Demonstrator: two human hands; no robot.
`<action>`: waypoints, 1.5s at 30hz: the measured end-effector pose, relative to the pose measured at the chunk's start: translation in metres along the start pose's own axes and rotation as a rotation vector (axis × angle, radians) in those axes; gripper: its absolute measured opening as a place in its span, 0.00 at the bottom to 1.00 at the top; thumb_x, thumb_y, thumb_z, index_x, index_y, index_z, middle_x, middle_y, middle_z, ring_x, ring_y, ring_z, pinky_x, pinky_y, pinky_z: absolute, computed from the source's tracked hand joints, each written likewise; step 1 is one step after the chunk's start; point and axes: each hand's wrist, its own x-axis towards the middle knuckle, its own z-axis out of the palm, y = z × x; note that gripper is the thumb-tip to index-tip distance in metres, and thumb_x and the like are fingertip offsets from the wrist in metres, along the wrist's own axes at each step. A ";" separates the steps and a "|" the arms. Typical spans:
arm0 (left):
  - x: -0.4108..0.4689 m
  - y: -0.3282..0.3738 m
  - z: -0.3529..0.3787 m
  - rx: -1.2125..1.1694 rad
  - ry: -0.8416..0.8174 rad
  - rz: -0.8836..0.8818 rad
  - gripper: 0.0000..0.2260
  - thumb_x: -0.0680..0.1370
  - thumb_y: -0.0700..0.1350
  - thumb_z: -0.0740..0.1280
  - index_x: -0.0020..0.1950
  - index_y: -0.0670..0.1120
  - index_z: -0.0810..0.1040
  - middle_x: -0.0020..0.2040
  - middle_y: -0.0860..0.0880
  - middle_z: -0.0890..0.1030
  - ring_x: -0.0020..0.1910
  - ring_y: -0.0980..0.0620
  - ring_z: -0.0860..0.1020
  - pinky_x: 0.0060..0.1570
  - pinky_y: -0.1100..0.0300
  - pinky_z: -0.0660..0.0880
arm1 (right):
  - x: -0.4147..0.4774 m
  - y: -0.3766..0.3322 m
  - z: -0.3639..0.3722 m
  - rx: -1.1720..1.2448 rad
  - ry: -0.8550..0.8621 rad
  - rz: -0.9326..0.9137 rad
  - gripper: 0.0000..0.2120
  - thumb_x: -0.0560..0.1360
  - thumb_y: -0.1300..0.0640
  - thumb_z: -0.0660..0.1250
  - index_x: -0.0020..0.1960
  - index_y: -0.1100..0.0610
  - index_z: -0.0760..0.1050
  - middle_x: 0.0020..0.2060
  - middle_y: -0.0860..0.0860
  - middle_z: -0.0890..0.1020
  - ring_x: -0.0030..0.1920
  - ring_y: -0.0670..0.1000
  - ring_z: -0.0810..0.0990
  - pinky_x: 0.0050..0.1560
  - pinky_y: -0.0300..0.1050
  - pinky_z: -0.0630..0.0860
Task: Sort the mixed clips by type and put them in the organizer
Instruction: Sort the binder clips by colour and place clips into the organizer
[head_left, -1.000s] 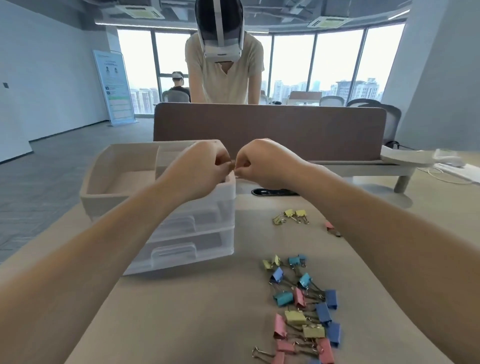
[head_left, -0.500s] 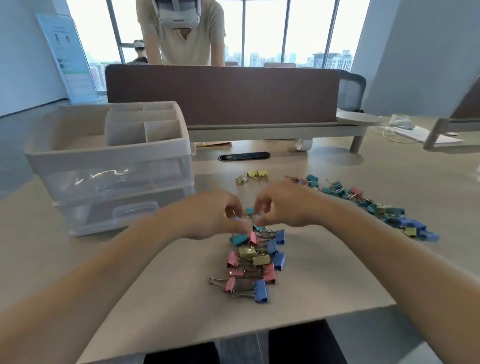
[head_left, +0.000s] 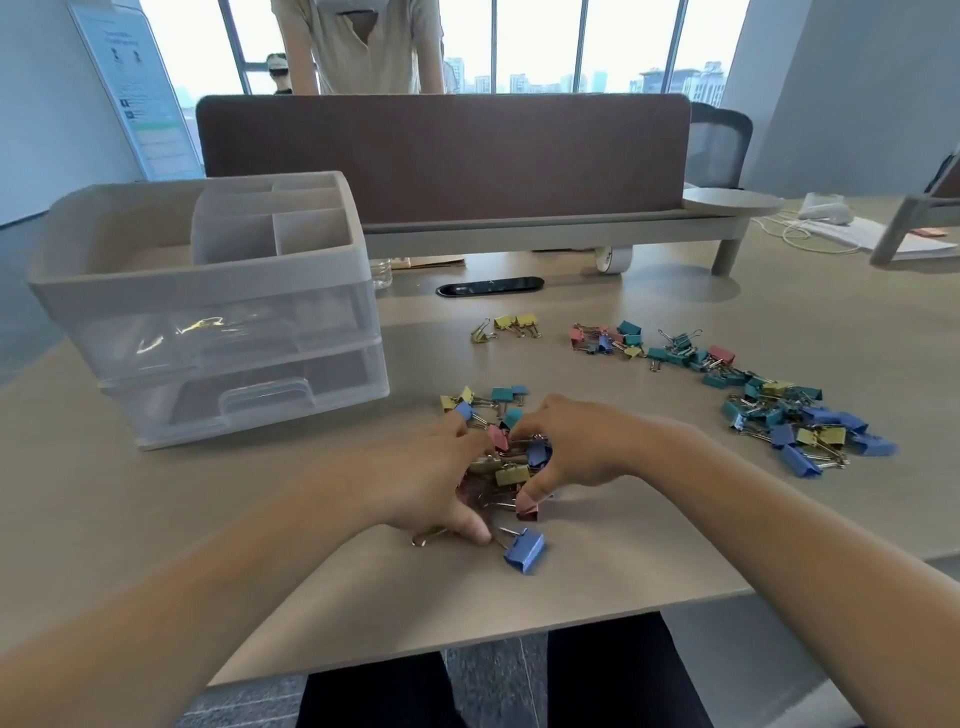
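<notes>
A heap of mixed binder clips (head_left: 506, 470) in pink, yellow, blue and teal lies in front of me on the table. My left hand (head_left: 421, 486) and my right hand (head_left: 582, 447) rest on either side of this heap, fingers curled around the clips. One blue clip (head_left: 524, 551) lies apart at the near edge of the heap. Three yellow clips (head_left: 511, 325) sit further back. A long scatter of clips (head_left: 779, 410) runs along the right. The white organizer (head_left: 208, 312) with top compartments and two clear drawers stands at the left; both drawers are closed.
A brown desk divider (head_left: 441, 156) closes the back of the table, with a person standing behind it. A black cable slot (head_left: 491, 286) and a roll of tape (head_left: 613, 258) lie near it. Papers and a cable are at the far right. The table's front edge is near my lap.
My hands came down from above the organizer, where they were pinched together, to the clip heap. They now spread around it, and my view tilted down toward the table.
</notes>
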 end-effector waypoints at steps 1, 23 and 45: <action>0.006 -0.001 0.002 -0.006 0.039 -0.002 0.35 0.69 0.64 0.72 0.70 0.54 0.64 0.59 0.53 0.69 0.51 0.53 0.70 0.47 0.56 0.70 | 0.004 0.003 0.000 0.007 0.017 0.014 0.39 0.68 0.35 0.72 0.73 0.48 0.66 0.65 0.51 0.71 0.62 0.52 0.71 0.58 0.46 0.69; 0.068 -0.016 -0.012 -0.306 0.254 0.002 0.17 0.78 0.42 0.68 0.66 0.51 0.75 0.61 0.53 0.75 0.52 0.58 0.71 0.51 0.64 0.68 | 0.034 0.081 -0.007 0.240 0.317 0.134 0.15 0.77 0.56 0.69 0.63 0.52 0.75 0.58 0.47 0.79 0.47 0.46 0.78 0.44 0.38 0.74; 0.026 -0.010 -0.010 -0.163 -0.070 0.026 0.13 0.69 0.53 0.76 0.40 0.55 0.71 0.42 0.56 0.76 0.42 0.54 0.74 0.40 0.57 0.71 | 0.014 0.034 0.001 0.095 0.263 -0.004 0.13 0.74 0.43 0.70 0.55 0.48 0.76 0.44 0.43 0.75 0.44 0.45 0.74 0.45 0.43 0.75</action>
